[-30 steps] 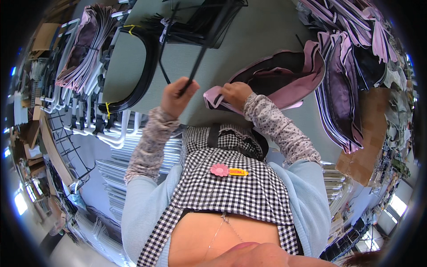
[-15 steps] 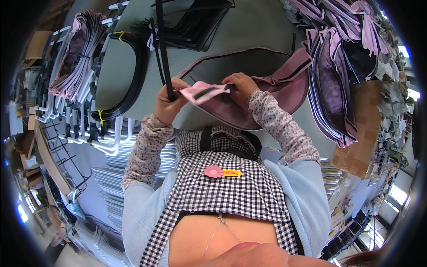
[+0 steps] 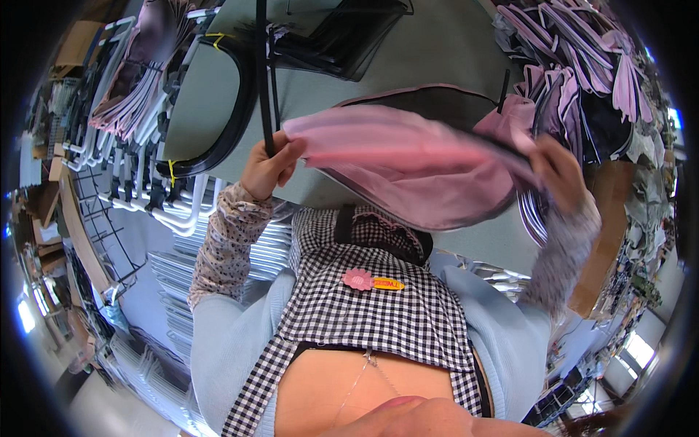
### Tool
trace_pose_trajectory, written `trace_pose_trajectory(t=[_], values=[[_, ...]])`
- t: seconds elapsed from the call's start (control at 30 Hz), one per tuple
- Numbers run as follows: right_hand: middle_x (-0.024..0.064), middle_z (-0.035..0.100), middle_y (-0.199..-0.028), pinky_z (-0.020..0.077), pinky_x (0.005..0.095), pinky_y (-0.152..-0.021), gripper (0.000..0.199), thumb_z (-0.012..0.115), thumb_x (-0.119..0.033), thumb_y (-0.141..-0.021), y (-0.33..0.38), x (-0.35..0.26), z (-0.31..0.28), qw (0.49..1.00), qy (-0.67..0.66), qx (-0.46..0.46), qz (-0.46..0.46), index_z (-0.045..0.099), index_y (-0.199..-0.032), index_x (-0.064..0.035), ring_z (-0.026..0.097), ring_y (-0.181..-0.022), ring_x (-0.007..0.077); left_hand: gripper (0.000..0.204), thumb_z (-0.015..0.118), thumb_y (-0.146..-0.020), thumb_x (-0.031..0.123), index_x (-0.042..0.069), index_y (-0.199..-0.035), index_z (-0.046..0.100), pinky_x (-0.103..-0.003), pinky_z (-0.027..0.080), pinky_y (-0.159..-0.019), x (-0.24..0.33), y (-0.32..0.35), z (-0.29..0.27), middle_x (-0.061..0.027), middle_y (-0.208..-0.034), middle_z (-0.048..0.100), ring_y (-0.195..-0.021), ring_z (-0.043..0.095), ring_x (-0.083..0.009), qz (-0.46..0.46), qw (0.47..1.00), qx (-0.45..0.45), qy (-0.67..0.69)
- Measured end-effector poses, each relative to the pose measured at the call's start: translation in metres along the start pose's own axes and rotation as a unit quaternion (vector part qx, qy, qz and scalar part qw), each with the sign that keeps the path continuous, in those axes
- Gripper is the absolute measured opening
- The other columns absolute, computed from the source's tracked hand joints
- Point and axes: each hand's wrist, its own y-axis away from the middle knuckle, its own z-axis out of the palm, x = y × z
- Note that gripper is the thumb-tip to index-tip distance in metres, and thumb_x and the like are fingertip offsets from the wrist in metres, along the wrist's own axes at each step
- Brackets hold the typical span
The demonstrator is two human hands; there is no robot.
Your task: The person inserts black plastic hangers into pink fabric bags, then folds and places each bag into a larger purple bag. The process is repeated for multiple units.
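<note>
My left hand grips a long thin black strip that stands upright, and it also pinches the left corner of a pink fabric panel with dark edging. My right hand, blurred by motion, holds the panel's right end. The panel is stretched wide between both hands, above a grey-green table. Under it lies another pink panel with a black inner face.
Stacks of pink and purple panels lie at the upper right and upper left. Black oval rims and a pile of black mesh pieces lie on the table. White wire racks stand left; a cardboard box is at the right.
My right hand has swung far to the right, spreading the pink panel out wide. My left hand stayed near the middle, and the black strip has turned from slanted to upright.
</note>
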Motion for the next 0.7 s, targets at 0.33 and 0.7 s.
trace_pose_trajectory(t=[0.33, 0.7], values=[[0.0085, 0.066, -0.104, 0.0503, 0.0402, -0.089, 0.044, 0.081, -0.020, -0.074, 0.002, -0.030, 0.102, 0.879, 0.237, 0.365, -0.196, 0.066, -0.114, -0.0129, 0.063, -0.101, 0.0287, 0.040, 0.061, -0.097, 0.040, 0.001, -0.089, 0.066, -0.019, 0.033, -0.043, 0.025, -0.028, 0.088, 0.0007, -0.064, 0.058, -0.049, 0.048, -0.0040, 0.010, 1.000, -0.014, 0.022], [0.0062, 0.064, -0.081, 0.0483, 0.0259, -0.052, 0.022, 0.082, -0.008, -0.074, -0.072, -0.052, 0.164, 0.942, 0.112, 0.202, -0.243, 0.064, -0.085, -0.0059, 0.061, -0.060, 0.0170, 0.040, 0.048, -0.103, 0.043, 0.004, -0.100, 0.059, -0.019, 0.029, -0.041, 0.028, -0.027, 0.072, 0.0029, -0.064, 0.053, -0.046, 0.038, -0.0027, 0.212, 0.966, 0.080, -0.126]])
